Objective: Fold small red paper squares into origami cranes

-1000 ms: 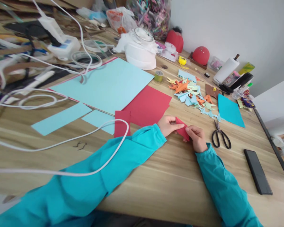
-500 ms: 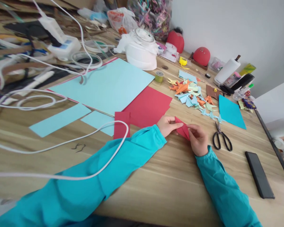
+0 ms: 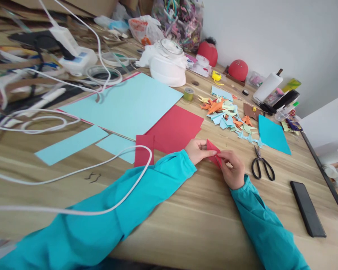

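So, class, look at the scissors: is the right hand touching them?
Apart. The head view shows a strip of bare table between the right hand and the scissors.

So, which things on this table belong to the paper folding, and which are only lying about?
Likely part of it:
folded red paper, held by left hand and right hand
red sheet
large light blue sheet
pile of small folded paper shapes
scissors, perhaps, though not held

Apparently just lying about:
black phone
yellow tape measure
white cable
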Available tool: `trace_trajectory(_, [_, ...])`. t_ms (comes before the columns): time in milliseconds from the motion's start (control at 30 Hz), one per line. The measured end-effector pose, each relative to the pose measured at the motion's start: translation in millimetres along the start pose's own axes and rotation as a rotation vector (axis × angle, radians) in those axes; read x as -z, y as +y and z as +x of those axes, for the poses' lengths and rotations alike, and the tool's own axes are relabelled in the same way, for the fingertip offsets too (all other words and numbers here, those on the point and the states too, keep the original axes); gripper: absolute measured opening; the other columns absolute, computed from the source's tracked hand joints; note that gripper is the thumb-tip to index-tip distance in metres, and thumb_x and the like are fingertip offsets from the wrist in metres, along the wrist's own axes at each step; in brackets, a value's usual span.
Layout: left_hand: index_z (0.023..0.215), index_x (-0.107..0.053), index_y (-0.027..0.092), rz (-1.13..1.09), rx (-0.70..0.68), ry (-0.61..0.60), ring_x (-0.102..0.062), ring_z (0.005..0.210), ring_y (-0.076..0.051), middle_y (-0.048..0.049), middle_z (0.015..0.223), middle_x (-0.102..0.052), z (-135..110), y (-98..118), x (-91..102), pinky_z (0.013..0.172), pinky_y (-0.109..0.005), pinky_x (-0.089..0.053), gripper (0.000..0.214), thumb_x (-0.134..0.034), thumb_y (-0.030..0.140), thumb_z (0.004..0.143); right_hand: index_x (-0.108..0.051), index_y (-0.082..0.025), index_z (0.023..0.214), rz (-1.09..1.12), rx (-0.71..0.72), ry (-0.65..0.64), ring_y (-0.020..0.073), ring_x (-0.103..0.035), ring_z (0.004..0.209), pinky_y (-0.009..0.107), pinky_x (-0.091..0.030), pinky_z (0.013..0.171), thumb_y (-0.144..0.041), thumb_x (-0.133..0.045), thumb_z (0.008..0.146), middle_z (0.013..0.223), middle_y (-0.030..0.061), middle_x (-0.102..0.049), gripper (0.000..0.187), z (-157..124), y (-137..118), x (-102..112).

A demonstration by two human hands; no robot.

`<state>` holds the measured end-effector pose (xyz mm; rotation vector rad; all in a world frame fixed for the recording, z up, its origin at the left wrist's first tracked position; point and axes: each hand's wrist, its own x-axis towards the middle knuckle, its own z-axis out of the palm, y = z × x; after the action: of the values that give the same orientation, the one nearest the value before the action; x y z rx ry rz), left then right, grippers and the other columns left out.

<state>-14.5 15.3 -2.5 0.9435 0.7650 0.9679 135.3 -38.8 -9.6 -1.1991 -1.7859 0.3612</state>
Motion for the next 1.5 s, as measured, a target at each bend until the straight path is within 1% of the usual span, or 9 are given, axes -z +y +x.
trace_trajectory(133, [0.067,-0.067,0.009,-0.016,-0.03,0.015,-0.065,0.067,-0.019,-0.0065,0.069,-0.071,1,-2,0.3,0.071,-0.034,-0.054,0.036,-0.082,0.03,0.042,-0.063,-0.021,0.09,-0.026,0.065,0.017,0.0143,-0.059,0.07,0.026,-0.049,0.056,-0.012,-0.054,0.079,0.087,0.0066,-0.063,0.018,0,0,-1])
trace_trajectory(233, [0.066,-0.067,0.009,-0.007,-0.04,0.009,-0.065,0.066,-0.018,-0.006,0.068,-0.071,1,-2,0.2,0.072,-0.033,-0.053,0.034,-0.082,0.029,0.043,-0.063,-0.02,0.088,-0.057,0.103,0.027,0.013,-0.058,0.066,0.026,-0.05,0.055,-0.013,-0.057,0.077,0.087,0.0067,-0.063,0.015,-1,-1,-2])
trace_trajectory(333, [0.065,-0.066,0.01,0.014,-0.029,0.008,-0.064,0.063,-0.016,-0.0046,0.067,-0.07,1,-2,-0.4,0.069,-0.03,-0.052,0.029,-0.08,0.026,0.045,-0.064,-0.02,0.086,-0.081,0.094,0.051,0.0146,-0.059,0.07,0.028,-0.05,0.058,-0.015,-0.058,0.077,0.087,0.0071,-0.063,0.011,-1,-3,-2])
trace_trajectory(467, [0.063,-0.064,0.012,0.116,-0.024,0.043,-0.06,0.057,-0.013,-0.0016,0.06,-0.067,-1,-2,-1.3,0.061,-0.026,-0.05,0.021,-0.077,0.02,0.048,-0.062,-0.019,0.081,0.01,-0.01,0.079,0.0154,-0.059,0.071,0.027,-0.049,0.057,-0.018,-0.059,0.077,0.082,0.0062,-0.064,0.005,0,-4,-1])
trace_trajectory(667, [0.063,-0.064,0.012,0.347,-0.063,0.039,-0.053,0.051,-0.009,0.0012,0.054,-0.061,-2,1,-1.0,0.052,-0.022,-0.042,0.014,-0.072,0.018,0.053,-0.062,-0.019,0.074,0.365,-0.214,0.134,0.0155,-0.059,0.073,0.028,-0.049,0.062,-0.023,-0.064,0.074,0.077,0.0042,-0.063,0.005,3,0,-4])
trace_trajectory(900, [0.055,-0.056,0.012,0.345,-0.073,-0.035,-0.049,0.048,-0.008,0.002,0.05,-0.057,-2,-7,-0.9,0.047,-0.02,-0.037,0.019,-0.072,0.021,0.053,-0.059,-0.018,0.067,0.528,-0.495,0.185,0.0102,-0.052,0.048,0.023,-0.045,0.045,-0.031,-0.071,0.067,0.058,-0.0018,-0.058,0.017,1,6,-7])
trace_trajectory(1100, [0.055,-0.053,0.013,0.362,-0.097,-0.06,-0.045,0.044,-0.006,0.0044,0.046,-0.052,-2,-12,-0.6,0.044,-0.018,-0.032,0.02,-0.071,0.021,0.054,-0.062,-0.019,0.068,0.639,-0.443,0.173,0.0129,-0.06,0.067,0.026,-0.052,0.058,-0.025,-0.074,0.064,0.074,0.0009,-0.063,0.014,5,5,-6])
trace_trajectory(1300, [0.062,-0.057,0.012,0.3,-0.1,-0.066,-0.054,0.051,-0.009,0.001,0.053,-0.059,-2,-13,-2.2,0.05,-0.02,-0.041,0.017,-0.07,0.021,0.056,-0.062,-0.018,0.065,0.631,-0.491,0.166,0.0131,-0.059,0.064,0.026,-0.052,0.055,-0.026,-0.076,0.061,0.071,0.0004,-0.062,0.016,7,8,-5])
trace_trajectory(1500, [0.057,-0.054,0.013,0.374,-0.098,-0.05,-0.047,0.045,-0.007,0.0032,0.046,-0.053,0,-17,-1.8,0.045,-0.02,-0.034,0.019,-0.071,0.023,0.055,-0.06,-0.018,0.066,0.641,-0.555,0.145,0.0133,-0.059,0.058,0.027,-0.052,0.052,-0.03,-0.076,0.06,0.065,-0.0013,-0.061,0.021,7,7,-6])
